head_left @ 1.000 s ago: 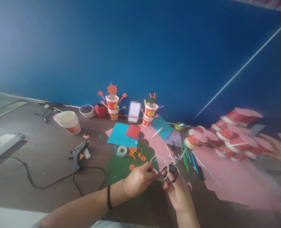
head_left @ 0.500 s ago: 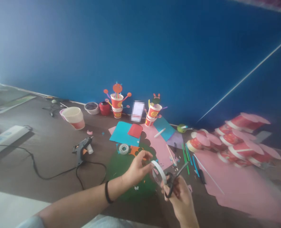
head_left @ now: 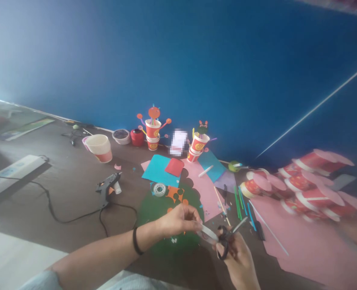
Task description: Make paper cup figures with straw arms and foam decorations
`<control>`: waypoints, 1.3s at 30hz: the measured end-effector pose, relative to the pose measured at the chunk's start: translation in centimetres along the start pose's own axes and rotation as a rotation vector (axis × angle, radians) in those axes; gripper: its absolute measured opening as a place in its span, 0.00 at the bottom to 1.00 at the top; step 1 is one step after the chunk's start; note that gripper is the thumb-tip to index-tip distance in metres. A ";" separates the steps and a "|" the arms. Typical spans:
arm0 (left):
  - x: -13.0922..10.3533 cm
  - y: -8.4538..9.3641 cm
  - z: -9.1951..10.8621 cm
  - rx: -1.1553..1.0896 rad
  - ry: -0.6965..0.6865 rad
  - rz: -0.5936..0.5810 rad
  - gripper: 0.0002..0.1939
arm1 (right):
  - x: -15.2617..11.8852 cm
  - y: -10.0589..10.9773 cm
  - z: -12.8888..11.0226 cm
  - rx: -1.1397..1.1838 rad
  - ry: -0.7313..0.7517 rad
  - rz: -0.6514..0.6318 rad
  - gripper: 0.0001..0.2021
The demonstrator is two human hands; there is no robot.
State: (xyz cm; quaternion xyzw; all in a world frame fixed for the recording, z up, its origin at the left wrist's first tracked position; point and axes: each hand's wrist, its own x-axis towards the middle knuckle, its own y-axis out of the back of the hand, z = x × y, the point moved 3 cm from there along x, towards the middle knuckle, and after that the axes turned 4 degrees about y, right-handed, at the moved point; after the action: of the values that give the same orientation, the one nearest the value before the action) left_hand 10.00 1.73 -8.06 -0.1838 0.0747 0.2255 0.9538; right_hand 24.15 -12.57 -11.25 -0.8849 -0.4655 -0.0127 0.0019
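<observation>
Head view. Hands, two: left hand (head_left: 178, 221), fingers pinching the far-left rim of a pale ring (head_left: 209, 233); right hand (head_left: 240, 257), fingers gripping scissors (head_left: 224, 233) and touching the ring's other side. Both stand above the near part of the bench (head_left: 75, 185).

Handling, as judged: pinch lightly, so the ring stays round; point the blades away from the left fingertips; steady both wrists.

Count:
- Pale ring, one; scissors, one pair.
- Cup figures, two, by the far edge: orange-headed figure (head_left: 153, 129), green-headed figure (head_left: 200, 143).
- Red pot (head_left: 137, 138), one, by that edge.
- Large cup (head_left: 105, 153), one, nearer.
- Glue gun (head_left: 106, 187), one, left of centre.
- Power strip (head_left: 15, 174), one, further left.
- Cup pile (head_left: 317, 197), right: blurred, uncountable.
</observation>
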 end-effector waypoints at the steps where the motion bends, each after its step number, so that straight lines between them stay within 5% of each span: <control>1: -0.1 -0.1 0.1 -0.018 0.011 -0.006 0.14 | 0.0 -0.1 -0.1 0.001 -0.003 0.005 0.17; 12: -0.4 1.0 -1.0 0.011 -0.027 0.033 0.09 | 1.2 0.2 0.7 -0.009 0.052 -0.209 0.12; 21: -0.5 0.5 -1.4 -0.316 -0.055 0.007 0.09 | 1.3 0.0 2.5 0.259 -0.093 -0.144 0.16; 30: -1.4 0.3 -1.7 -0.442 -0.016 -0.063 0.18 | 2.0 -2.5 1.9 0.371 -0.151 -0.175 0.12; 35: -1.3 0.7 -1.7 -0.335 -0.021 0.068 0.15 | 2.4 -1.3 1.1 0.101 -0.059 -0.039 0.16; 39: -1.4 1.0 -1.3 -0.226 -0.032 0.210 0.15 | 1.7 -0.5 -0.6 -0.330 0.086 -0.166 0.14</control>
State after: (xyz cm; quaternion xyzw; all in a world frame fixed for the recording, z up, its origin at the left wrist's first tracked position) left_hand 8.20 1.51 -9.26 -0.2774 0.0524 0.3341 0.8993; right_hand 24.71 -10.88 -10.57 -0.8305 -0.5280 -0.1269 -0.1245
